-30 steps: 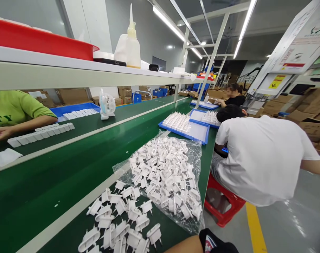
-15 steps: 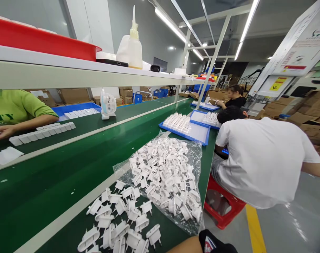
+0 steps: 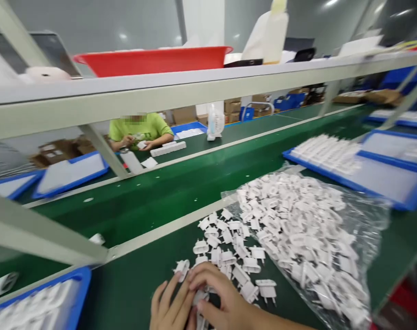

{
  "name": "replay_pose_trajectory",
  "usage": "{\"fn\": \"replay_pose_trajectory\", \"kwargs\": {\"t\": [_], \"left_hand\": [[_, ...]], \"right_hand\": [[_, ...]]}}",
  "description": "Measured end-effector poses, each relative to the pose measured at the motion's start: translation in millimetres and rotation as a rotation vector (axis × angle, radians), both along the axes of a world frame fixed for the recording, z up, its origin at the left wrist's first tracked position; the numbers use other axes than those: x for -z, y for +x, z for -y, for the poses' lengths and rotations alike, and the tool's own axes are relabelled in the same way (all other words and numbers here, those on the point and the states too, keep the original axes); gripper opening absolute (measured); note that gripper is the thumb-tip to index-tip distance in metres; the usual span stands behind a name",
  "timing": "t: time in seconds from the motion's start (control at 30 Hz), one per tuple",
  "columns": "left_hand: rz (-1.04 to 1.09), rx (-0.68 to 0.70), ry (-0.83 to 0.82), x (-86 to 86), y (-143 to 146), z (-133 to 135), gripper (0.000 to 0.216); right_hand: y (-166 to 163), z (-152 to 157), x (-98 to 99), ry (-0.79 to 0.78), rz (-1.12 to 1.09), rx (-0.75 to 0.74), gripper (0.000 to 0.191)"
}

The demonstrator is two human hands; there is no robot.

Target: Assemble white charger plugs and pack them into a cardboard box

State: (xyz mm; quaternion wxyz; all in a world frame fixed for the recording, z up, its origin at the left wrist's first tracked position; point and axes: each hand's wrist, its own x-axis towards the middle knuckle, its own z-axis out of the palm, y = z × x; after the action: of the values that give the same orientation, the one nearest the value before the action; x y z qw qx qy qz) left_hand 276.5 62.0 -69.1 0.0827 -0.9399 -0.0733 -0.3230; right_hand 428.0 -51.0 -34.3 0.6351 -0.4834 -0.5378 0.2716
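Observation:
My left hand (image 3: 170, 305) is low in the head view, its fingers stretched forward beside the loose white two-pin plug parts. Against it, my right hand (image 3: 225, 293) has its fingers and thumb curled around a white plug part (image 3: 200, 298), which is partly hidden between both hands. One plug part (image 3: 182, 268) lies at the left fingertips. A loose group of plug parts (image 3: 229, 247) spreads on the green bench just beyond the hands. To the right, a clear plastic bag (image 3: 373, 229) lies spread under a large heap of the same parts (image 3: 298, 220).
A blue tray (image 3: 85, 293) of white pieces stands at lower left, near a slanted frame post (image 3: 53, 233). Blue trays (image 3: 408, 183) sit at right. Overhead runs a shelf (image 3: 194, 89) bearing a red basin (image 3: 156, 62). A co-worker in green (image 3: 143, 130) sits opposite, near a small fan (image 3: 215, 123).
My view has swung left and down. Both hands now show over the loose plug parts; before, only a forearm was visible at the bottom edge. The left-hand tray has come into view.

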Motion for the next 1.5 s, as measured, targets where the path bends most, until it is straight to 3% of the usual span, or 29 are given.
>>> {"fn": "replay_pose_trajectory", "kwargs": {"t": [0.1,0.4,0.67,0.77,0.87,0.97,1.03,1.1,1.2,1.27,1.33,1.4,1.43,1.5], "left_hand": [[-0.083,0.016,0.041,-8.1,-3.1,3.7,0.043],[-0.014,0.017,-0.131,-31.2,7.1,18.8,0.035],[-0.090,-0.016,-0.127,-19.1,-1.4,12.2,0.038],[-0.072,-0.262,-0.191,-20.0,-4.1,-31.1,0.035],[-0.024,-0.576,-0.322,-22.8,0.0,-103.2,0.042],[-0.130,-0.873,-0.462,-20.4,9.1,-172.6,0.054],[-0.197,-0.992,-0.580,-17.7,15.6,-204.7,0.057],[-0.203,-1.021,-0.667,-16.3,21.1,-223.2,0.051],[-0.142,-1.023,-0.717,-16.4,27.7,-226.3,0.044],[-0.053,-0.956,-0.769,-16.5,31.2,-211.6,0.047],[0.087,-0.702,-0.920,-15.9,33.8,-185.4,0.047],[0.150,-0.357,-1.087,-14.1,34.8,-153.0,0.043],[0.122,-0.216,-1.147,-12.7,34.5,-136.9,0.041],[-0.032,-0.066,-1.198,-8.3,32.6,-109.5,0.042]], "right_hand": [[-2.8,2.6,-2.8,-0.063,-0.031,-0.003,0.018],[-2.2,7.0,-4.0,-0.193,-0.049,-0.067,0.016],[2.0,5.6,-2.3,-0.218,0.073,-0.025,0.018],[15.8,6.6,2.4,-0.210,0.272,0.064,0.026],[32.8,6.9,6.8,-0.180,0.367,0.265,0.028],[45.8,4.5,8.2,-0.160,0.342,0.408,0.024],[52.4,2.0,7.5,-0.159,0.341,0.451,0.023],[59.2,-0.2,6.5,-0.166,0.336,0.480,0.022],[71.3,-2.5,5.4,-0.227,0.371,0.496,0.021],[79.4,-4.2,4.9,-0.278,0.479,0.477,0.021],[85.6,-7.7,3.7,-0.323,0.659,0.429,0.027],[88.9,-13.9,0.8,-0.378,0.875,0.329,0.036],[89.6,-18.1,-1.3,-0.409,0.986,0.263,0.040],[89.7,-28.4,-6.4,-0.472,1.188,0.124,0.043]]}}
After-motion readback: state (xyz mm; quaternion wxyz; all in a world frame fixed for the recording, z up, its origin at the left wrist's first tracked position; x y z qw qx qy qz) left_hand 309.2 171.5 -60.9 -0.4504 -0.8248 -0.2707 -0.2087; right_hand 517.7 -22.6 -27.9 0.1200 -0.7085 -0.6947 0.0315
